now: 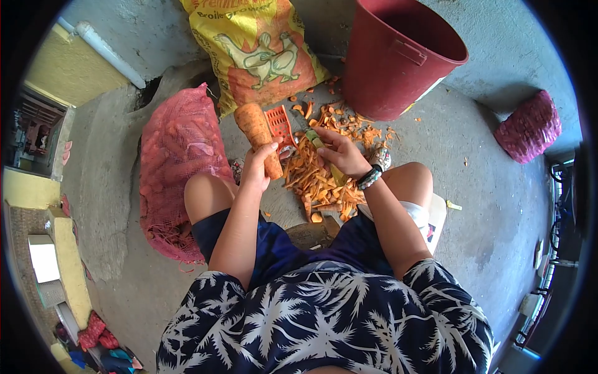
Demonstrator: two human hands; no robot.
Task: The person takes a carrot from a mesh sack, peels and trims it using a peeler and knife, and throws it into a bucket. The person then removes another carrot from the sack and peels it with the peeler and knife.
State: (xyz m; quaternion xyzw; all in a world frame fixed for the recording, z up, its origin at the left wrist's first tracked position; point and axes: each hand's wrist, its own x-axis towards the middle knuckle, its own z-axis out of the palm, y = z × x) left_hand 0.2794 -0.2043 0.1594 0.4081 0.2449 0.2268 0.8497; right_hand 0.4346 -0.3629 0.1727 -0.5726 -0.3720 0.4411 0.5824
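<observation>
Your palm-print shirt (324,318) is closest. Your left hand (256,166) is clamped around a large carrot (251,124); your right hand (342,154) grips a greenish tool (314,138). Peelings (306,181) lie below your right hand, a mesh sack (177,149) left of your left.

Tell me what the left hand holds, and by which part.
The left hand holds a thick, tapering orange carrot by its narrower lower half.
</observation>
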